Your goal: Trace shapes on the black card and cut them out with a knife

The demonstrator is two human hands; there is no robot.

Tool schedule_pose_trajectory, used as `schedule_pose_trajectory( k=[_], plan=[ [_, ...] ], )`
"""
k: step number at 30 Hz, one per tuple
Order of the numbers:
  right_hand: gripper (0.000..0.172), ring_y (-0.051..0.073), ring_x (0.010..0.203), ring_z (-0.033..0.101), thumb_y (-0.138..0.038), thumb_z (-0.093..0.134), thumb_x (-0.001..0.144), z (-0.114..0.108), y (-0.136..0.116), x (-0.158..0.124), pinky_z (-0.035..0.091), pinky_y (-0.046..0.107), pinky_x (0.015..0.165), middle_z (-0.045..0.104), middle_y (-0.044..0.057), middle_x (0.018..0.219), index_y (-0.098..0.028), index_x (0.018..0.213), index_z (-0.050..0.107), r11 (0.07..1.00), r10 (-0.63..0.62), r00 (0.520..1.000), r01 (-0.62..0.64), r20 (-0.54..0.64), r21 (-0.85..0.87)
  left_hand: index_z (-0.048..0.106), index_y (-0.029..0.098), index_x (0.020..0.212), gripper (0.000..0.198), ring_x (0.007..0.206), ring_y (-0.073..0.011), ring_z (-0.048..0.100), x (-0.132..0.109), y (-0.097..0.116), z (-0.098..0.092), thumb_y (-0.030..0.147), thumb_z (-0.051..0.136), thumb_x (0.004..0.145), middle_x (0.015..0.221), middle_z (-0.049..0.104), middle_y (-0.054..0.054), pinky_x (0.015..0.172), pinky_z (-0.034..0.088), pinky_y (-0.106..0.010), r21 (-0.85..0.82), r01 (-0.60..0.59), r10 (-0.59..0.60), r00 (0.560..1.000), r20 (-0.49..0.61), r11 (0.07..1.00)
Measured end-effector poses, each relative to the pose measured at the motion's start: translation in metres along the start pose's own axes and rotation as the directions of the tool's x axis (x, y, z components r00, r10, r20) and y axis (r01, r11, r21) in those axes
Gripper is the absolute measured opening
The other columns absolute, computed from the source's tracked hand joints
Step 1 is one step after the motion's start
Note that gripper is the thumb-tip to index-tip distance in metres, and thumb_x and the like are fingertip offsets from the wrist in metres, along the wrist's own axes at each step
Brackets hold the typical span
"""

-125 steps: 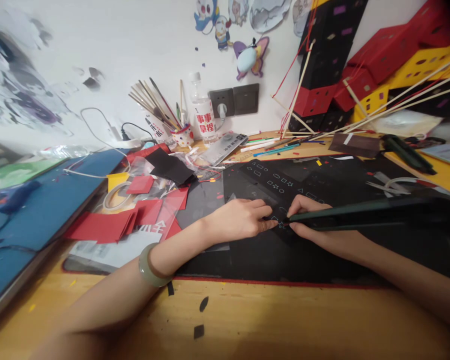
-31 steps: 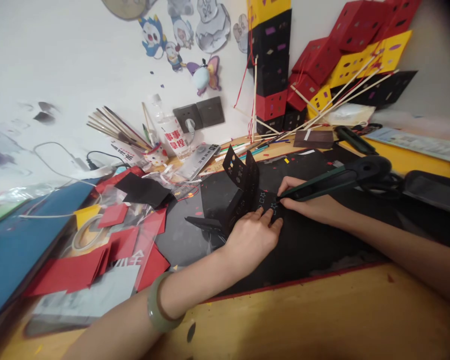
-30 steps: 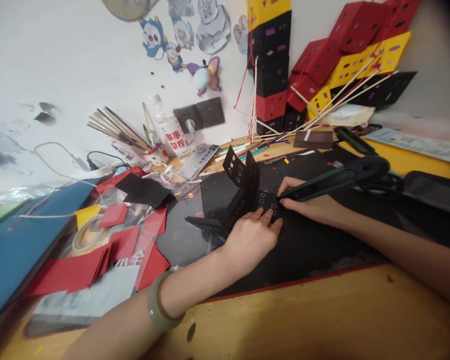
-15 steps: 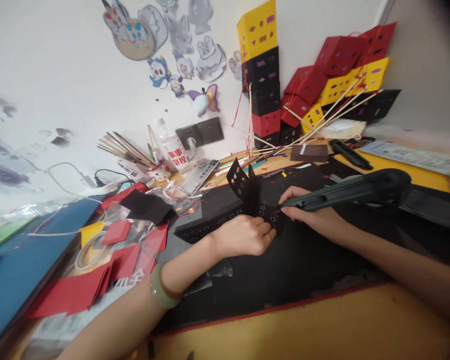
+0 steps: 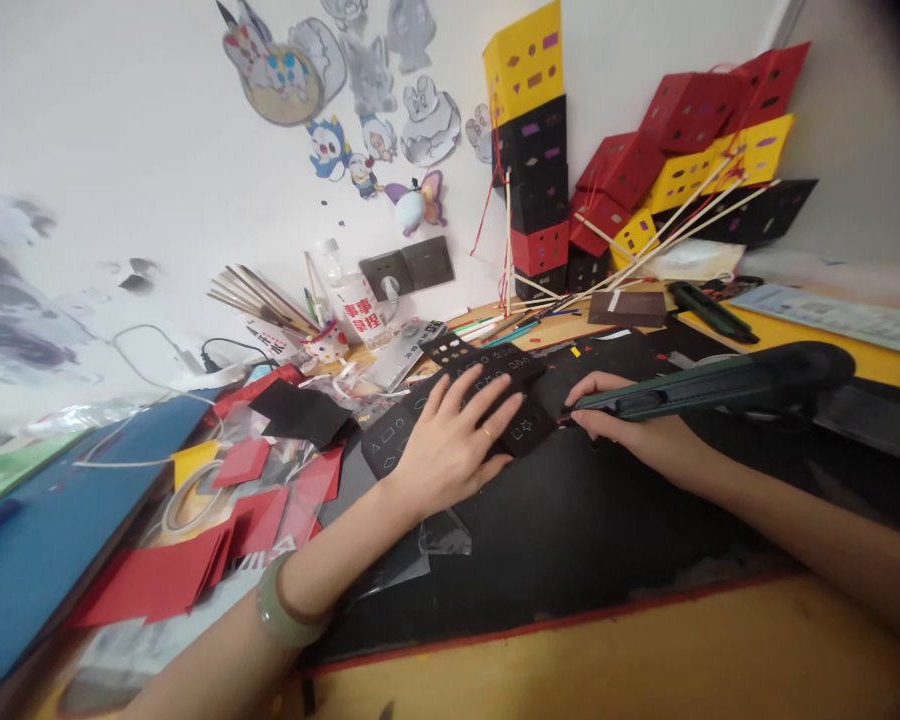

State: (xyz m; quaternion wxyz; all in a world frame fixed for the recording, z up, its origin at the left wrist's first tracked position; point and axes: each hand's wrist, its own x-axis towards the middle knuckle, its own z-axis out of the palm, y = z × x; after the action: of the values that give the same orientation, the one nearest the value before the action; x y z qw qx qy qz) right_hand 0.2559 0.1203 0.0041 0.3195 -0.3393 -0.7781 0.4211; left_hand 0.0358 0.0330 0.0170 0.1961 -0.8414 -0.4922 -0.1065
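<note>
Black card (image 5: 534,424) with outlined stars, squares and triangles lies on the black mat (image 5: 570,530). My left hand (image 5: 450,440) rests over it palm down, fingers spread, covering its middle. Small cut-out holes show in the card's far part, beyond the fingertips. To the right, my right hand (image 5: 615,412) grips a dark green craft knife (image 5: 690,388) close to its front end, beside the card's right edge. The knife's blade tip is too small to make out.
Red paper pieces (image 5: 150,575), a tape roll (image 5: 187,500) and clear plastic lie left. Behind stand a bottle (image 5: 354,300), a brush cup (image 5: 326,342) and stacked black, red and yellow paper boxes (image 5: 532,170). Another knife (image 5: 712,312) lies at the back right.
My left hand has opened from a curled hold and moved left, its fingers now spread on the card. The card's raised part now lies flatter. My right hand still holds the knife.
</note>
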Motion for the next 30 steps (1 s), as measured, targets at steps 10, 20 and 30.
schedule_pose_trajectory(
  k=[10,20,30],
  plan=[
    [0.011,0.014,0.056,0.052,-0.032,0.054,0.078,0.001,0.006,0.002,0.040,0.028,0.053,0.056,-0.002,0.061,-0.022,0.082,0.054,1.000,0.022,1.000,-0.022,0.001,-0.021,0.050,0.013,0.121,0.043,0.105,-0.0193,0.056,0.007,-0.014,0.015,0.031,0.052,0.082,0.119,0.057,-0.010,0.086,0.048,-0.030,-0.118,0.133,-0.100,0.963,0.249,0.984],
    [0.010,0.014,0.057,0.053,-0.032,0.053,0.078,0.002,0.004,0.003,0.041,0.028,0.054,0.054,-0.003,0.060,-0.023,0.083,0.053,0.999,0.025,1.000,-0.025,-0.006,-0.026,0.060,0.012,0.076,0.022,0.068,-0.0188,0.063,0.015,0.012,0.011,0.018,0.043,0.088,0.072,0.063,-0.006,0.055,0.049,-0.027,0.000,0.000,0.000,0.960,0.282,1.000],
    [0.001,0.014,0.061,0.053,-0.024,0.054,0.075,0.012,-0.017,-0.007,0.040,0.028,0.055,0.058,-0.002,0.068,-0.023,0.076,0.055,0.993,-0.057,0.990,0.070,0.131,-0.091,0.057,0.005,0.092,0.020,0.068,-0.0181,0.060,-0.027,0.058,0.002,0.008,0.038,0.088,0.074,0.061,-0.009,0.053,0.050,-0.027,0.122,-0.178,0.164,0.980,0.115,0.976]
  ],
)
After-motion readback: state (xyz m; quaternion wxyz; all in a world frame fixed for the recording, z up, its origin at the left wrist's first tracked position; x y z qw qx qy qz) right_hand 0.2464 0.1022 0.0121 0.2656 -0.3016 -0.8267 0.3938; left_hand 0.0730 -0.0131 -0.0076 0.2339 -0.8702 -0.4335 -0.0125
